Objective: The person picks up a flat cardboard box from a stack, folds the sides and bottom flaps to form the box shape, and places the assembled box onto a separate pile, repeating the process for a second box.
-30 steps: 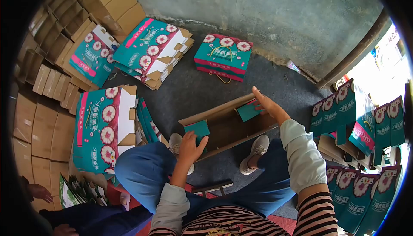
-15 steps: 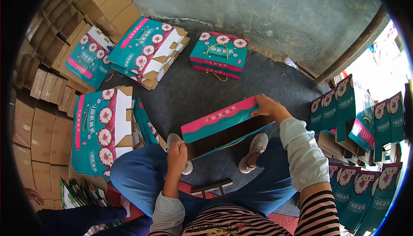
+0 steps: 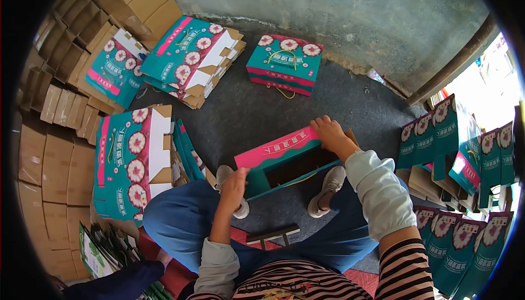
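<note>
A teal and pink gift carton (image 3: 290, 146) stands on the floor between my feet, its upper side open and its inside dark. A teal end flap (image 3: 257, 181) is folded at its left end. My left hand (image 3: 234, 188) presses against that left end, thumb near the corner. With fingers over the far right edge, my right hand (image 3: 332, 135) grips the carton. A thin yellow cord (image 3: 304, 178) shows along the near side.
A closed carton with cord handles (image 3: 285, 62) stands by the wall. Flat printed cartons (image 3: 128, 163) are stacked at left, before brown boxes (image 3: 57, 166). More teal cartons (image 3: 451, 245) stand at right. A small stool or frame (image 3: 273, 236) is near my legs; another person's leg (image 3: 117, 279) shows lower left.
The carton has tilted so its opening faces up more, and the teal end flap at left now shows. My left hand has shifted up and its fingers have straightened; my right hand has moved slightly left.
</note>
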